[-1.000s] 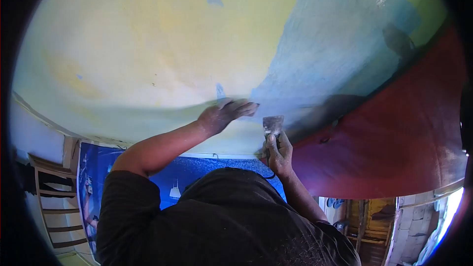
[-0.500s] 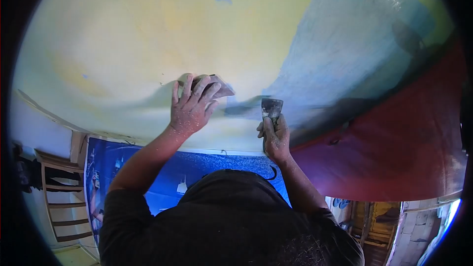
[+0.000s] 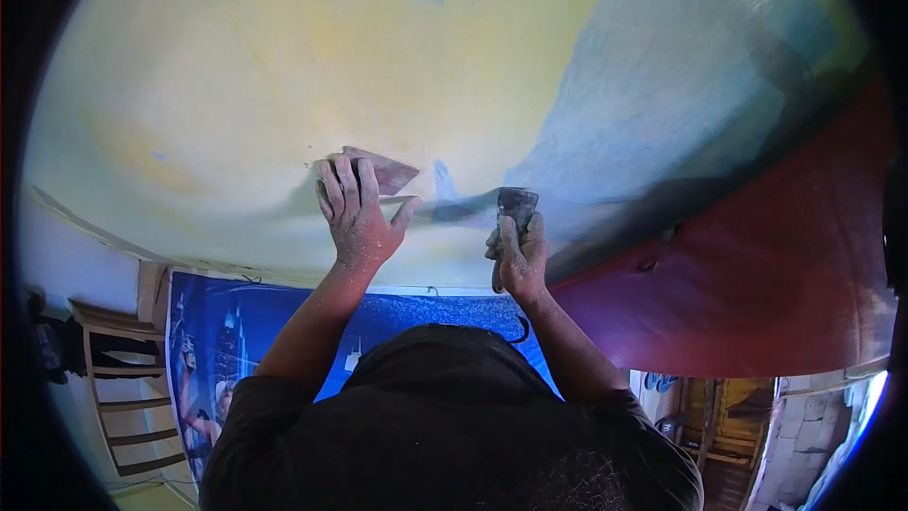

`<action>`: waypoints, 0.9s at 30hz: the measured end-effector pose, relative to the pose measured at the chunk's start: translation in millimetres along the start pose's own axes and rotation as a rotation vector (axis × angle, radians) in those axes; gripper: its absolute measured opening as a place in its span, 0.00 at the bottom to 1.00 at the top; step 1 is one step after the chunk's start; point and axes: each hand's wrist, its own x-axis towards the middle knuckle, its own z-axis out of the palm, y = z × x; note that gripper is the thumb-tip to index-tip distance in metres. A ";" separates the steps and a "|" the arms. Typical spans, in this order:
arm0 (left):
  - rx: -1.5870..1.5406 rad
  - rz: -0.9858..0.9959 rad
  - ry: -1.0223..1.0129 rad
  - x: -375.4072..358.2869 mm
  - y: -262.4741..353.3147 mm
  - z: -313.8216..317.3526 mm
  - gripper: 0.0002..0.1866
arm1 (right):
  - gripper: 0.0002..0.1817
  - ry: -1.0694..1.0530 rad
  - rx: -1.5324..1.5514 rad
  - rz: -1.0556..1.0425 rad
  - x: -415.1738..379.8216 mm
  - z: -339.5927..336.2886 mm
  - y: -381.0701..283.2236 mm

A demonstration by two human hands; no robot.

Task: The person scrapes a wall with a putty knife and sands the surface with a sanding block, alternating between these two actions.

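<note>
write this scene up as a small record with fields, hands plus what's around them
left hand: laid over a brown sheet, fingers extended
right hand: gripping a scraper, blade up in view
scraper contact with surface: cannot tell
surface: painted surface, pale yellow-green with a large light-blue area
dust: pale specks on left hand and forearm
right side: red sheet
lower left: wooden rack, beside blue printed banner
</note>
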 end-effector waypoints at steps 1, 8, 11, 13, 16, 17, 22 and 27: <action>0.013 0.013 -0.001 -0.2 -1.3 1.3 0.65 | 0.11 0.004 0.025 0.026 -1.2 2.5 -1.5; -0.073 0.003 0.031 3.0 18.3 -5.5 0.70 | 0.16 0.046 -0.075 -0.020 6.2 5.5 -2.4; -0.069 -0.020 0.023 2.8 18.4 -5.5 0.68 | 0.16 0.048 -0.070 -0.030 6.5 7.6 -1.2; -0.052 -0.026 0.001 0.0 21.0 -6.4 0.69 | 0.16 0.029 -0.065 -0.091 8.5 13.5 -20.2; -0.025 -0.014 -0.028 1.4 21.2 -7.4 0.74 | 0.09 0.065 -0.099 -0.114 8.5 15.9 -21.8; -0.022 -0.009 -0.028 -0.1 20.7 -6.2 0.75 | 0.09 0.070 -0.103 -0.111 9.1 13.6 -17.8; -0.031 -0.022 -0.043 -2.8 19.6 -4.9 0.75 | 0.14 0.086 -0.062 -0.126 11.0 17.2 -23.5; -0.018 -0.017 -0.038 -1.2 19.4 -4.0 0.76 | 0.13 0.140 -0.140 -0.164 11.1 16.3 -12.7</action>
